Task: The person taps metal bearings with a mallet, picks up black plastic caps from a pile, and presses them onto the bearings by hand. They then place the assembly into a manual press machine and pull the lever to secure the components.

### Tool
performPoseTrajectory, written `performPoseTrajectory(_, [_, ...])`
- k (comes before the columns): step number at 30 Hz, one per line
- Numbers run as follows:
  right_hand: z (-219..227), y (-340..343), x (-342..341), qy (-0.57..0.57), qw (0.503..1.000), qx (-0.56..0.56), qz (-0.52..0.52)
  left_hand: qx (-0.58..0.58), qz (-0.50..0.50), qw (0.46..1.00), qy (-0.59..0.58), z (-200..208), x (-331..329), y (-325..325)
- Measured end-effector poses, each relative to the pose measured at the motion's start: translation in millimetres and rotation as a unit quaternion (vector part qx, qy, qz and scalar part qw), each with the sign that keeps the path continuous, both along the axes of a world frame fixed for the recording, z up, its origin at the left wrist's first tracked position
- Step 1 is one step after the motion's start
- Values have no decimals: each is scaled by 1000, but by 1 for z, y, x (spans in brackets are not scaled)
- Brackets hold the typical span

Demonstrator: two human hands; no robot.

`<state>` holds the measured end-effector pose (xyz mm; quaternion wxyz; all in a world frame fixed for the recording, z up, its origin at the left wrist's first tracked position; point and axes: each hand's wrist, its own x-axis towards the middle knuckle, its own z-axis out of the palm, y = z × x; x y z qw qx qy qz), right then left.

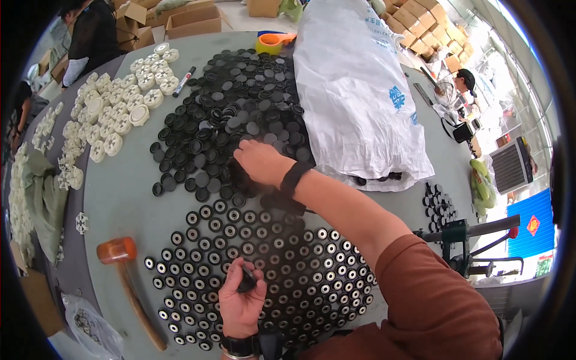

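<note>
My left hand (241,300), in the lower middle, has its fingers closed round a small black round part (246,279). Below it and to its right spread rows of black wheels with shiny metal centres (288,282), lying flat on the grey-green table (129,198). My right hand (264,163) reaches across to the near side of a heap of black round caps (198,135). Its fingers are curled down among the caps, with a dark blur under the palm, so what they grip is hidden.
A wooden-handled mallet (118,251) lies at the left. White plastic wheel parts (123,111), a marker (184,81) and a tape roll (271,43) lie farther off. A white woven sack (354,90) covers the far right. A metal press (459,240) stands right; people work beyond.
</note>
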<state>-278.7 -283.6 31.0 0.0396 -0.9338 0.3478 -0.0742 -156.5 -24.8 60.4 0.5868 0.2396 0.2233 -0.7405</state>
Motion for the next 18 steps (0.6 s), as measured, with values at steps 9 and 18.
performPoseTrajectory(9, [20, -2, -19, -404, 745, 470, -246, 34, -14, 999, -16, -8, -1, 24])
performPoseTrajectory(18, [-5, -4, -22, -189, 974, 1, -128, 42, -47, 998, -31, -15, -7, 38])
